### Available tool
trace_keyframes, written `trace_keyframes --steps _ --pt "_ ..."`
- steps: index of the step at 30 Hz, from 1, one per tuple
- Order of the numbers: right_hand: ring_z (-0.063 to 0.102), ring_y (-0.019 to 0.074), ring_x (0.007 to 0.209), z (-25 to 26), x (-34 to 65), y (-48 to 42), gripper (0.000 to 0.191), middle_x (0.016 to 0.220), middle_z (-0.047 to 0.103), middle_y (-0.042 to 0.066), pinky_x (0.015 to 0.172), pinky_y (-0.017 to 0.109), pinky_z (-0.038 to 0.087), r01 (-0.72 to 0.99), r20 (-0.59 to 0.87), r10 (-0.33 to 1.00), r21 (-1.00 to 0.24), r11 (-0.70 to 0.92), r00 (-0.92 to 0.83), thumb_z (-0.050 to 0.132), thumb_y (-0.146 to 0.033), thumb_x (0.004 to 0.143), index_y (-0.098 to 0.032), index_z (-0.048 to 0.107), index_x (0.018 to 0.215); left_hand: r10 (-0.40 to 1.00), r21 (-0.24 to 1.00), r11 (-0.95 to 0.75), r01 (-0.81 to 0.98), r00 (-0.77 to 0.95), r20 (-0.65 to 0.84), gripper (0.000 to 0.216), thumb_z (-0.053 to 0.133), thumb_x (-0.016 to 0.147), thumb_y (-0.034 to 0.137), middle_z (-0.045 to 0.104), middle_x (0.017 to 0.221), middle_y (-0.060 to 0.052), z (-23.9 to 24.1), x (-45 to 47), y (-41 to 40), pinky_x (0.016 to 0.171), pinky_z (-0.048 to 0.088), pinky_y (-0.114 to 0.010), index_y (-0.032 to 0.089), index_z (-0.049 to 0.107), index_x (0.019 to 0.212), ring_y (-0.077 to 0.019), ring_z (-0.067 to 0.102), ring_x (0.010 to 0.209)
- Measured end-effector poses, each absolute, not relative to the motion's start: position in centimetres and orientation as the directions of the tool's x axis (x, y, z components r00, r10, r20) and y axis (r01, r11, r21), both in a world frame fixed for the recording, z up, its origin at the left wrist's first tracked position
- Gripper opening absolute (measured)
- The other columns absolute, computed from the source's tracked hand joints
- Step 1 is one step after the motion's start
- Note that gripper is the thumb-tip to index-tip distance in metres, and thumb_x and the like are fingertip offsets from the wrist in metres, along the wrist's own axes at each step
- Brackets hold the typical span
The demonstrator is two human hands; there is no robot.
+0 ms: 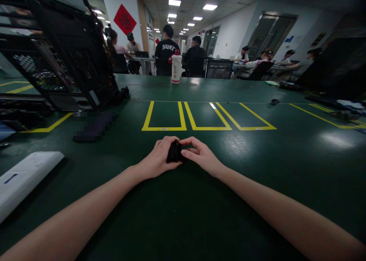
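Between my two hands, over the middle of the green table, is a small black object; its exact kind does not show. My left hand wraps round its left side, thumb along the near edge and fingers over the top. From the right, my right hand pinches the object's right edge with thumb and index finger. The fingers cover much of it, so its far side is hidden.
Yellow tape outlines mark the table ahead. An open black computer case stands at left, near a white power strip-like block. A white bottle stands at the far edge. A small black ring-like piece lies right. Several people sit beyond.
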State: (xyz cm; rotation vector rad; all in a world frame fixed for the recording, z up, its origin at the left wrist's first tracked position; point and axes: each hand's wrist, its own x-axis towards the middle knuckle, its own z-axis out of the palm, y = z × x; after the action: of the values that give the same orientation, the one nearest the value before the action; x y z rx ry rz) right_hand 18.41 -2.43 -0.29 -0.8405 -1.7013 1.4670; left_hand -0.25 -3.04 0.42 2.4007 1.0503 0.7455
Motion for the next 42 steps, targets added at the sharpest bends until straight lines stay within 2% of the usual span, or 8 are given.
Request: trace_keyframes --steps 2,7,11,21,25,29,39,42 --pt "0.055 0.0156 0.094 -0.2 18.2 -2.4 0.022 0.102 0.051 0.003 0.085 0.038 0.046 0.052 0.105 0.862 -0.987 0.15 -0.496 0.053 -0.025 0.078 -0.021 0.05 0.099 0.761 0.555 -0.634 0.538 0.562 0.324 0.053 0.061 0.072 0.028 0.044 0.113 -0.006 0.4 -0.2 -3.0 0.086 0.041 -0.045 0.026 0.031 0.116 -0.0259 0.046 0.104" --pt "0.055 0.0171 0.094 -0.5 17.8 -1.6 0.037 0.101 0.054 0.004 0.085 0.04 0.046 0.071 -0.007 0.886 -0.997 0.03 -0.463 0.066 -0.026 0.067 -0.019 0.049 0.099 0.756 0.54 -0.636 0.552 0.588 0.289 0.052 0.059 0.075 0.029 0.043 0.115 -0.008 0.7 -0.2 -3.2 0.086 0.041 -0.044 0.023 0.031 0.117 -0.0253 0.046 0.104" --pt "0.057 0.0163 0.089 -0.5 17.7 -1.4 0.031 0.094 0.057 0.004 0.085 0.039 0.046 0.073 -0.052 0.886 -0.997 -0.02 -0.461 0.068 -0.027 0.064 -0.016 0.053 0.089 0.756 0.527 -0.642 0.557 0.575 0.313 0.052 0.061 0.074 0.03 0.043 0.114 -0.009 0.8 -0.1 -3.3 0.086 0.041 -0.046 0.023 0.032 0.116 -0.0271 0.045 0.105" --pt "0.06 0.0173 0.089 0.2 17.5 -2.6 0.03 0.092 0.058 0.001 0.084 0.038 0.048 0.067 0.072 0.867 -0.991 0.12 -0.492 0.067 -0.023 0.065 -0.019 0.05 0.09 0.751 0.536 -0.64 0.551 0.596 0.285 0.05 0.059 0.076 0.028 0.042 0.116 -0.007 1.1 -0.4 -3.7 0.089 0.039 -0.046 0.025 0.031 0.117 -0.0262 0.044 0.107" --pt "0.06 0.0182 0.09 0.2 17.6 -2.8 0.03 0.094 0.058 0.002 0.081 0.037 0.049 0.064 0.065 0.865 -0.992 0.112 -0.497 0.066 -0.025 0.066 -0.019 0.051 0.091 0.771 0.543 -0.616 0.57 0.577 0.269 0.051 0.059 0.075 0.028 0.041 0.117 -0.008 0.9 -0.4 -3.7 0.088 0.04 -0.045 0.025 0.031 0.117 -0.0264 0.043 0.107" --pt "0.059 0.0185 0.09 0.0 17.7 -2.6 0.023 0.095 0.057 0.002 0.077 0.036 0.05 0.054 0.056 0.872 -0.994 0.094 -0.486 0.059 -0.03 0.073 -0.02 0.052 0.092 0.76 0.545 -0.628 0.556 0.589 0.276 0.052 0.059 0.075 0.028 0.04 0.117 -0.007 0.9 -0.3 -3.7 0.09 0.039 -0.046 0.025 0.03 0.118 -0.0259 0.042 0.108" --pt "0.055 0.0164 0.095 -0.1 17.7 -2.8 0.022 0.098 0.053 0.0 0.084 0.035 0.047 0.054 0.133 0.85 -0.981 0.186 -0.51 0.061 -0.022 0.072 -0.021 0.05 0.091 0.773 0.573 -0.603 0.555 0.584 0.247 0.053 0.06 0.075 0.028 0.041 0.116 -0.008 1.2 -0.3 -3.7 0.089 0.039 -0.043 0.024 0.03 0.119 -0.025 0.042 0.105" --pt "0.053 0.0163 0.097 -0.2 17.6 -2.9 0.016 0.099 0.052 0.001 0.084 0.034 0.046 0.068 0.161 0.856 -0.973 0.222 -0.492 0.056 -0.024 0.077 -0.022 0.05 0.091 0.775 0.569 -0.602 0.56 0.58 0.25 0.053 0.06 0.075 0.028 0.041 0.115 -0.008 1.2 -0.3 -3.7 0.088 0.04 -0.043 0.023 0.03 0.118 -0.0248 0.043 0.105"
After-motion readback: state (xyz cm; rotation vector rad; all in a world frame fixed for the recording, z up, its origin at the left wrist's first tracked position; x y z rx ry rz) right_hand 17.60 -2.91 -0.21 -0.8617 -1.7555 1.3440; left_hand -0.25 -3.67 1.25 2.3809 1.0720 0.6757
